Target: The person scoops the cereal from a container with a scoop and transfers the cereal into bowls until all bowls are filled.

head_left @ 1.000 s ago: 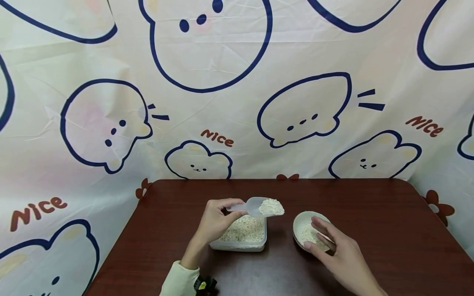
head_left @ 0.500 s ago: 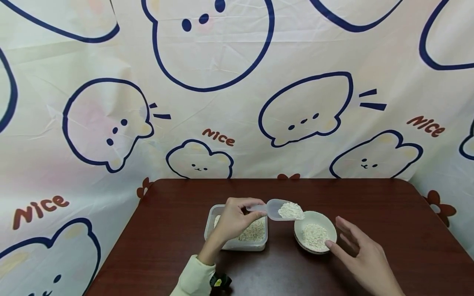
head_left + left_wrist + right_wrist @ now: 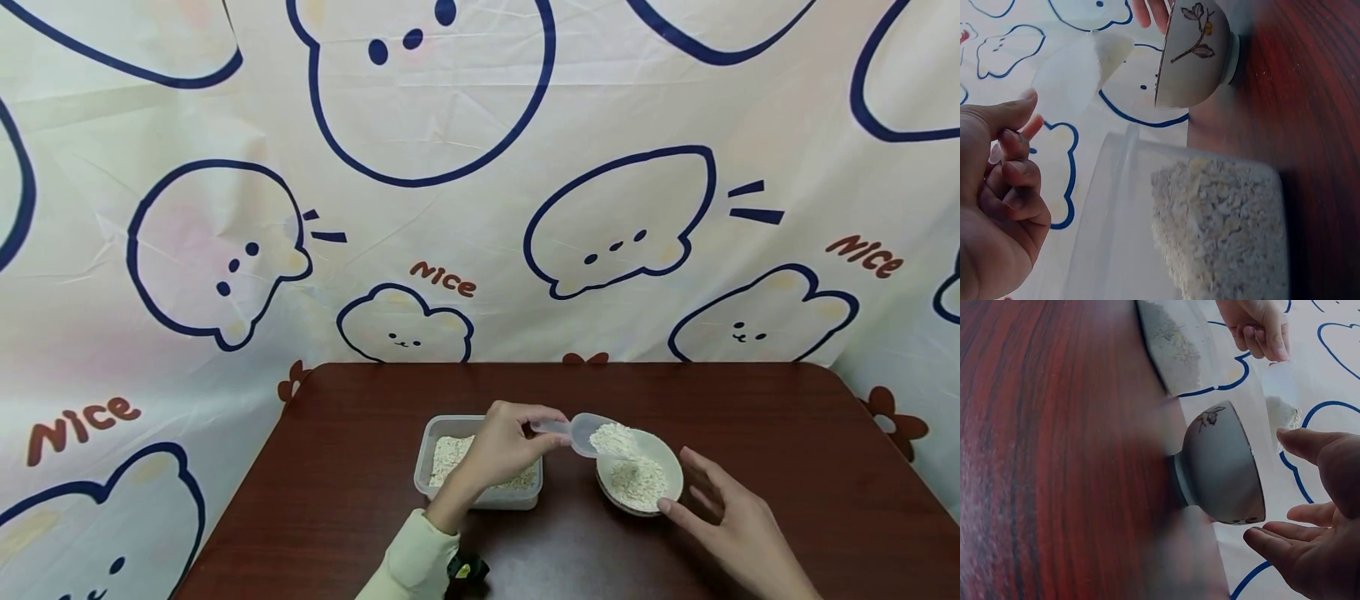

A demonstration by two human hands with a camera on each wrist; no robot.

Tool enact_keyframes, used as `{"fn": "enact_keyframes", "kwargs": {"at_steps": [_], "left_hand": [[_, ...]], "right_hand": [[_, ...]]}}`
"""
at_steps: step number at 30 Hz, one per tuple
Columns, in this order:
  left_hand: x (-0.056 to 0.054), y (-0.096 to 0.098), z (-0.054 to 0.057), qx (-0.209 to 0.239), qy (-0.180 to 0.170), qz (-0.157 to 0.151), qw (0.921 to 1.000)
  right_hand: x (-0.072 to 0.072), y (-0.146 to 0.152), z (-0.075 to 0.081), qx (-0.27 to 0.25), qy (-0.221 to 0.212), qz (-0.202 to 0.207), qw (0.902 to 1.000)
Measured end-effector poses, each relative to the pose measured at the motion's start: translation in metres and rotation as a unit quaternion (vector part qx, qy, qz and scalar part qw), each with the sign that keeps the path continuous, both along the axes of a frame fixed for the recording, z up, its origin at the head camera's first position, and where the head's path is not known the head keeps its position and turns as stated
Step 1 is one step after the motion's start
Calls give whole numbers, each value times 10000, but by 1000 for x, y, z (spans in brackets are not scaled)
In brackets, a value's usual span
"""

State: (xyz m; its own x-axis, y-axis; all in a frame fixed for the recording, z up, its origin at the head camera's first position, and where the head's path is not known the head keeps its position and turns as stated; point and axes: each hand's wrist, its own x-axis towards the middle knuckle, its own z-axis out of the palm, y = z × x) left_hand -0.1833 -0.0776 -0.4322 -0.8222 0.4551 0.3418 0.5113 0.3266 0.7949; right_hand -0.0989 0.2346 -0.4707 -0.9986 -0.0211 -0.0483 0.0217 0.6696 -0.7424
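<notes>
My left hand (image 3: 504,446) pinches the handle of a translucent plastic scoop (image 3: 585,433) between thumb and fingers. Pale oat flakes (image 3: 615,439) fill the scoop, and its front lip hangs over the left rim of a white bowl (image 3: 666,446). More flakes lie inside that bowl, whose outside carries a brown leaf pattern in the left wrist view. At the bowl's right side, my right hand (image 3: 735,521) has its fingers spread and relaxed, thumb tip right at the rim. Below the left hand stands a clear plastic tub (image 3: 424,462) holding many oat flakes (image 3: 1219,219).
The dark red-brown wooden table (image 3: 337,467) carries the tub on the left and the bowl on the right. Behind its far edge hangs a pale cloth (image 3: 495,250) printed with blue-outlined cartoon figures. A dark band with a yellow mark (image 3: 467,571) shows by the left sleeve.
My left hand has carried the loaded scoop rightward from above the tub to the bowl's rim, where it now tips slightly. My right hand has drawn back to the right from over the bowl.
</notes>
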Motion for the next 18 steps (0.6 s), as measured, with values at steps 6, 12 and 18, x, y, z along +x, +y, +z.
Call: {"fn": "enact_keyframes", "kwargs": {"at_steps": [6, 12, 18], "left_hand": [[-2, 10, 1, -380, -25, 4, 9993], [-4, 16, 3, -661, -3, -77, 9978], [-6, 20, 8, -1079, 276, -205, 9936]], "right_hand": [[-2, 2, -7, 7, 41, 85, 10000], [-3, 1, -12, 23, -22, 95, 10000], [-4, 1, -17, -118, -69, 149, 9998]]}}
